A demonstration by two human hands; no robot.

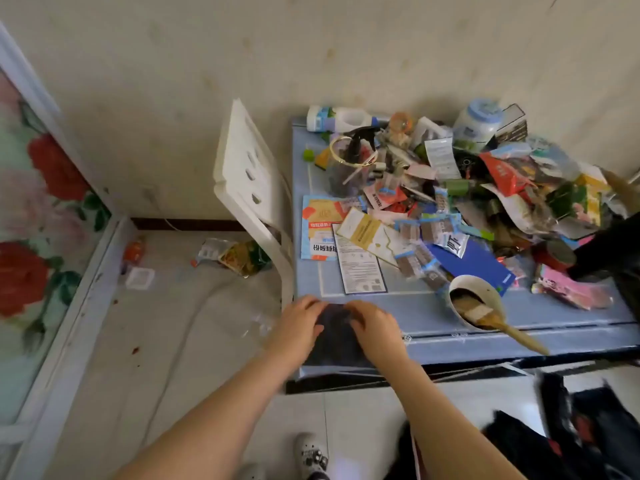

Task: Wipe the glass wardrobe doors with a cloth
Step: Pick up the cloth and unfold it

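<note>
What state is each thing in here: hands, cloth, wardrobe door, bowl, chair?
Left hand: gripping the dark cloth.
Right hand: gripping the same cloth.
Dark cloth: held over the table corner.
Glass wardrobe door: untouched.
Bowl: tilted, spoon inside.
White chair: folded, leaning against the table.

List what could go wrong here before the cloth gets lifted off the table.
1. The bowl sits near the table's front edge, its wooden spoon overhanging; the right hand lifting the dark cloth could knock it.
2. Floor litter by the white chair could trip someone walking to the wardrobe door.
</note>
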